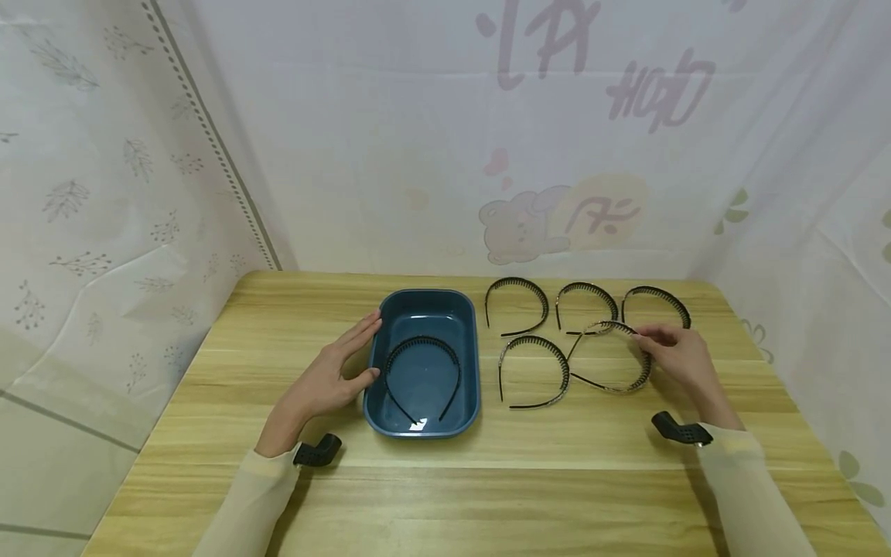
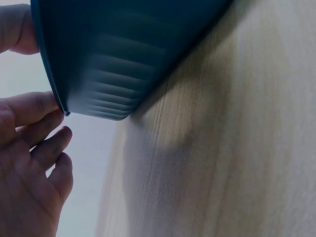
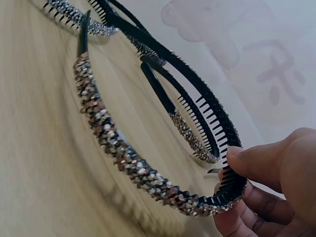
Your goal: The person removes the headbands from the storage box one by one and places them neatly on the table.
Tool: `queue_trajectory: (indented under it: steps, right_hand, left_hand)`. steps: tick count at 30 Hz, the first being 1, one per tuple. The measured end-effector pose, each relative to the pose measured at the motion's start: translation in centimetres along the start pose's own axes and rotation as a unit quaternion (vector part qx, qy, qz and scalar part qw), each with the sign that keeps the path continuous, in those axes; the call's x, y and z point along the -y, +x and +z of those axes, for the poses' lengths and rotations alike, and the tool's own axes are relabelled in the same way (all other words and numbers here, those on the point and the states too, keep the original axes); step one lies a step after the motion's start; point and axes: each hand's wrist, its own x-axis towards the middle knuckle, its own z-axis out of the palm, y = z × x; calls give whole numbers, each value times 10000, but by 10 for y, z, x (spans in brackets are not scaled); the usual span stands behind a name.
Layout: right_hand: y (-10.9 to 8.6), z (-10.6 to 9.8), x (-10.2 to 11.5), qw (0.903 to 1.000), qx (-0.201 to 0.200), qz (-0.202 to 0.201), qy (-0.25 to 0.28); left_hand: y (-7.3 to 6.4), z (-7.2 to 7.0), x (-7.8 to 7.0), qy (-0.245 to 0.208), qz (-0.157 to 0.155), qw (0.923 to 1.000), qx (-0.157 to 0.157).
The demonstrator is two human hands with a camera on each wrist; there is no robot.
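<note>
Here, the right hand (image 1: 681,359) pinches a glittery headband (image 3: 140,171) at its curve, both ends pointing away leftward.

A tray (image 1: 423,391) is set on the table (image 1: 543,503), with one headband (image 1: 421,340) laid inside it. To the tray's right, three headbands (image 1: 588,286) are laid in a back row, and a fourth headband (image 1: 532,339) before them. A fifth headband (image 3: 133,168) is held by the right hand (image 1: 675,352), to the fourth's right. The left hand (image 1: 330,375) is placed at the tray's left side.
</note>
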Motion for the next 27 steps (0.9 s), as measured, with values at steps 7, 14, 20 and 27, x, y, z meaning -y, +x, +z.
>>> queue_trajectory:
  steps: [7,14,20,27]
  right_hand:
    - [-2,-3,-5,9998,157,-88,-124]
    - [-1,-4,-11,9986,372,-187,-334]
    - [-3,-8,-15,9983,491,-112,-277]
    - [-2,-11,-16,9975,583,-75,-380]
  left_hand:
    - [-1,2,1,71,-30,10000,-26]
    - [0,2,3,49,-1,10000,-59]
    - [0,1,1,-25,-28,10000,-25]
    - [0,0,0,-21,-48,10000,-10]
